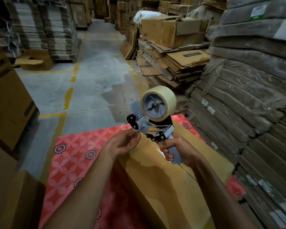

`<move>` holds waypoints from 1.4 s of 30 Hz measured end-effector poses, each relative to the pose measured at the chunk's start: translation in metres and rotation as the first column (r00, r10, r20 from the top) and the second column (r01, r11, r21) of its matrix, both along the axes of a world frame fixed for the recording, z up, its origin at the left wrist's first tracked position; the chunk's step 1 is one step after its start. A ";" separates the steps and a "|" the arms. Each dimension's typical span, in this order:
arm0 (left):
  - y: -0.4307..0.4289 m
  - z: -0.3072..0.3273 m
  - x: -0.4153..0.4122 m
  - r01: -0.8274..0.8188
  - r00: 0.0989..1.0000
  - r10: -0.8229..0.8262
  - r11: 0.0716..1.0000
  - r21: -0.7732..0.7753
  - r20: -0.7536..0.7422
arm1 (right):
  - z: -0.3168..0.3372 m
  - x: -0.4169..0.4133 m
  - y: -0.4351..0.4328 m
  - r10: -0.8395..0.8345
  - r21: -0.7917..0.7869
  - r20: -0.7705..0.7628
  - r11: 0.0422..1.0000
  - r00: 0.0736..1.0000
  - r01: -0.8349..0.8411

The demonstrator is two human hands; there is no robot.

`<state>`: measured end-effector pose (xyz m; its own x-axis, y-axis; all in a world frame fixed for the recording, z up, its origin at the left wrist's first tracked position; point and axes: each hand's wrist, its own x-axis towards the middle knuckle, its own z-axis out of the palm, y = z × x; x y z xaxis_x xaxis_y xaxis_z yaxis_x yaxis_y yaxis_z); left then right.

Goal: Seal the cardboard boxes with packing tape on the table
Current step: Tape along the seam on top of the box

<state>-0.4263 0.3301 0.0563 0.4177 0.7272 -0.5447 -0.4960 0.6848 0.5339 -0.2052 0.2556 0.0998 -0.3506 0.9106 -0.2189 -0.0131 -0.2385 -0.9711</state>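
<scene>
A tape dispenser [153, 119] with a grey handle and a roll of tan packing tape [158, 103] is held up above the table. My right hand [175, 151] grips its handle. My left hand [124, 142] is just left of the dispenser's front roller, its fingertips pinching at the tape end there. Below both hands a closed cardboard box [163, 176] lies on the table with the red patterned cloth [73, 159]. My forearms cover part of the box top.
Wrapped stacks of flattened cartons [254, 96] rise close on the right. Loose flat cardboard [175, 63] is piled beyond the table. Brown boxes [7, 100] stand at the left and near left corner [15, 200]. A concrete aisle [92, 76] with yellow lines runs ahead.
</scene>
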 end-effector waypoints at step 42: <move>0.130 -0.023 0.011 0.632 0.161 -0.064 0.773 0.053 -0.985 | -0.056 0.064 0.010 -0.270 -0.109 0.060 0.955 0.961 0.275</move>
